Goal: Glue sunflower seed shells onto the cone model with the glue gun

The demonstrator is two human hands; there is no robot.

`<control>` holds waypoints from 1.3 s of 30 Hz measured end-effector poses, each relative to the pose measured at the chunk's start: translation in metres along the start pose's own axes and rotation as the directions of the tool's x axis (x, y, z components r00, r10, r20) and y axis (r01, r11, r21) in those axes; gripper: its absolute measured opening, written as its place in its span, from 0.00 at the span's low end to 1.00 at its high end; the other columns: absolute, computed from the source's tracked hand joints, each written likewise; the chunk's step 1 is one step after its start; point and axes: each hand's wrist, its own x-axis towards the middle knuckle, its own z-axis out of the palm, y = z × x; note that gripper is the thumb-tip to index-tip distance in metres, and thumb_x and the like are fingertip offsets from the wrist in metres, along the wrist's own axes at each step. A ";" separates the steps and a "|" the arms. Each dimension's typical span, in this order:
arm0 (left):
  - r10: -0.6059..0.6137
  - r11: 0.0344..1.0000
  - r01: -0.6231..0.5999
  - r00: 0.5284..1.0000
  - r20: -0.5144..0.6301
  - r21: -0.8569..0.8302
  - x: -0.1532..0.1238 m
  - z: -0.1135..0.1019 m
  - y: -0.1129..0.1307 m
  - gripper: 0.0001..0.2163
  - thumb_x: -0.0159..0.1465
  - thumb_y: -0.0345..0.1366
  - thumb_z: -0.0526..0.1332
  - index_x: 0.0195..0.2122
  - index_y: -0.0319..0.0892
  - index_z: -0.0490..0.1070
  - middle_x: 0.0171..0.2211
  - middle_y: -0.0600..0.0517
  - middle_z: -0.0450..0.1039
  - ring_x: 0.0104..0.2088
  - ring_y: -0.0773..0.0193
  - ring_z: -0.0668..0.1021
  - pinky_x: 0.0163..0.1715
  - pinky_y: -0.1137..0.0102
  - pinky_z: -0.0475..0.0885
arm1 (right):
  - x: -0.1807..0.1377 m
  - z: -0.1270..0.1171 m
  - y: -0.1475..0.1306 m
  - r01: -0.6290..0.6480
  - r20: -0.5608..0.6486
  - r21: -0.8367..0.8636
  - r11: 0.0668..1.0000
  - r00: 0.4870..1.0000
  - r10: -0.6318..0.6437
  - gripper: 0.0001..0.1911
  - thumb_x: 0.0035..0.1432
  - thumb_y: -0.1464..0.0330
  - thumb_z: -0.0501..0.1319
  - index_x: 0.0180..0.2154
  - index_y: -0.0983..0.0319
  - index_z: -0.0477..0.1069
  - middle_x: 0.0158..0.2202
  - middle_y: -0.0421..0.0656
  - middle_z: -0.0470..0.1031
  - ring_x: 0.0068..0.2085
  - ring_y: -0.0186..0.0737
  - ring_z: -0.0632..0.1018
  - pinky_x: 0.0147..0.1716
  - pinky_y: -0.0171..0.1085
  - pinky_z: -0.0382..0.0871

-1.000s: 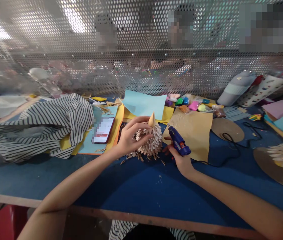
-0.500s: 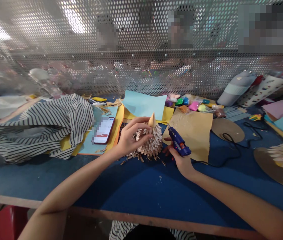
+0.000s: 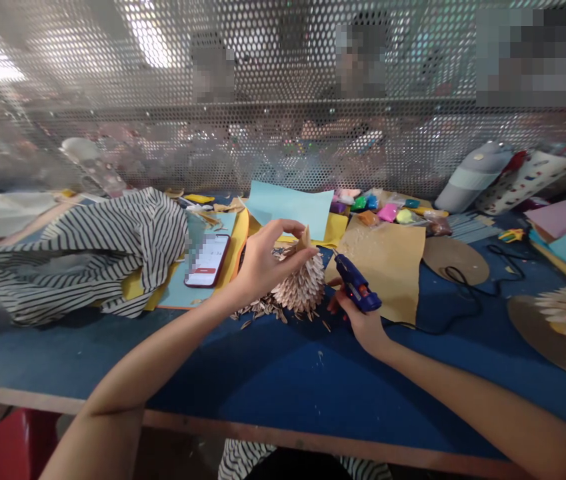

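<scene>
A paper cone (image 3: 301,288) covered in rows of pale, husk-like pieces stands on the blue table. My left hand (image 3: 267,261) closes over its bare tan tip, thumb and fingers on either side; whether a small piece is between them is hidden. Loose husk-like pieces (image 3: 281,313) lie around the cone's base. Just right of the cone, my right hand (image 3: 363,325) is wrapped round a blue hot glue gun (image 3: 357,285). Its nozzle points up and left towards the cone, apart from it.
A phone (image 3: 207,261) lies on coloured paper beside a striped cloth (image 3: 87,253). Brown paper (image 3: 397,260) and bright clay packets (image 3: 387,212) are behind the glue gun. The gun's black cord (image 3: 455,317) runs right. Bottles (image 3: 475,175) stand before a perforated metal screen (image 3: 283,147).
My left hand has shifted from the cone's upper side to its tip, the fingers closing round it. My right hand and the glue gun have hardly moved.
</scene>
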 end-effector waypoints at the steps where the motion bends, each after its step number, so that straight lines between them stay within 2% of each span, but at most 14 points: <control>1: -0.012 1.000 0.012 1.000 -0.001 0.007 0.003 0.001 0.002 0.08 0.61 0.38 0.66 0.37 0.42 0.71 0.35 0.50 0.77 0.37 0.63 0.79 0.39 0.67 0.75 | 0.000 0.000 -0.001 0.004 0.000 -0.002 1.000 1.000 -0.004 0.16 0.53 0.54 0.64 0.35 0.59 0.69 0.19 0.37 0.72 0.21 0.37 0.74 0.20 0.36 0.67; 4: -0.053 0.999 0.053 0.999 -0.010 -0.003 0.009 0.001 0.009 0.05 0.60 0.36 0.67 0.33 0.42 0.72 0.32 0.52 0.78 0.34 0.64 0.79 0.38 0.67 0.74 | 0.000 0.001 -0.003 0.005 0.007 -0.006 1.000 1.000 -0.005 0.16 0.53 0.53 0.63 0.33 0.59 0.69 0.17 0.36 0.70 0.18 0.35 0.71 0.18 0.35 0.65; 9: -0.126 0.989 0.125 0.992 -0.008 -0.082 0.022 -0.006 0.012 0.04 0.60 0.35 0.65 0.33 0.42 0.75 0.34 0.51 0.80 0.35 0.64 0.80 0.40 0.67 0.75 | 0.001 0.002 0.000 -0.018 -0.053 0.007 1.000 0.998 0.018 0.21 0.50 0.48 0.64 0.29 0.59 0.67 0.14 0.35 0.67 0.15 0.33 0.67 0.16 0.34 0.62; 13: -0.147 0.977 0.151 0.988 0.039 -0.149 0.032 -0.010 0.007 0.04 0.60 0.35 0.64 0.34 0.41 0.77 0.35 0.50 0.81 0.37 0.63 0.81 0.41 0.68 0.77 | 0.001 0.002 0.001 -0.041 -0.068 0.024 0.999 0.997 0.043 0.23 0.48 0.46 0.64 0.29 0.59 0.67 0.13 0.34 0.65 0.15 0.32 0.66 0.15 0.34 0.59; 18: -0.167 0.961 0.186 0.980 0.106 -0.207 0.035 -0.010 0.000 0.06 0.62 0.37 0.64 0.37 0.42 0.79 0.38 0.49 0.82 0.41 0.59 0.82 0.46 0.64 0.78 | 0.002 0.001 0.001 -0.026 -0.069 0.062 0.998 0.997 0.031 0.25 0.47 0.44 0.64 0.29 0.58 0.66 0.14 0.34 0.65 0.15 0.32 0.66 0.16 0.34 0.59; 22: -0.159 0.953 0.193 0.975 0.157 -0.234 0.035 -0.010 -0.002 0.07 0.62 0.39 0.65 0.37 0.43 0.79 0.39 0.49 0.82 0.43 0.59 0.82 0.47 0.64 0.78 | 0.003 0.001 0.003 -0.010 -0.074 0.062 0.998 0.997 0.015 0.24 0.48 0.44 0.64 0.28 0.58 0.64 0.15 0.34 0.65 0.16 0.32 0.66 0.16 0.34 0.60; 27: -0.127 0.963 0.174 0.966 0.225 -0.204 0.034 -0.008 -0.003 0.07 0.63 0.35 0.62 0.39 0.43 0.79 0.38 0.49 0.82 0.42 0.59 0.82 0.46 0.65 0.79 | 0.003 0.001 0.006 -0.010 -0.059 0.059 0.998 0.998 0.014 0.23 0.51 0.46 0.63 0.28 0.58 0.65 0.15 0.34 0.65 0.16 0.32 0.66 0.17 0.34 0.59; 33: -0.120 0.970 0.167 0.962 0.246 -0.179 0.032 -0.004 -0.001 0.08 0.63 0.34 0.60 0.40 0.41 0.77 0.39 0.48 0.81 0.41 0.60 0.82 0.44 0.66 0.78 | 0.003 0.001 0.006 -0.031 -0.070 0.111 0.993 0.997 0.039 0.24 0.47 0.45 0.66 0.28 0.58 0.65 0.15 0.34 0.65 0.16 0.32 0.66 0.17 0.34 0.59; 39: -0.078 0.974 0.135 0.954 0.290 -0.180 0.030 -0.002 0.000 0.07 0.63 0.32 0.59 0.38 0.43 0.76 0.39 0.49 0.81 0.41 0.61 0.82 0.45 0.66 0.78 | 0.003 0.000 0.003 -0.053 -0.056 0.124 0.991 0.997 0.060 0.25 0.46 0.45 0.66 0.28 0.58 0.66 0.14 0.34 0.65 0.15 0.31 0.65 0.17 0.34 0.58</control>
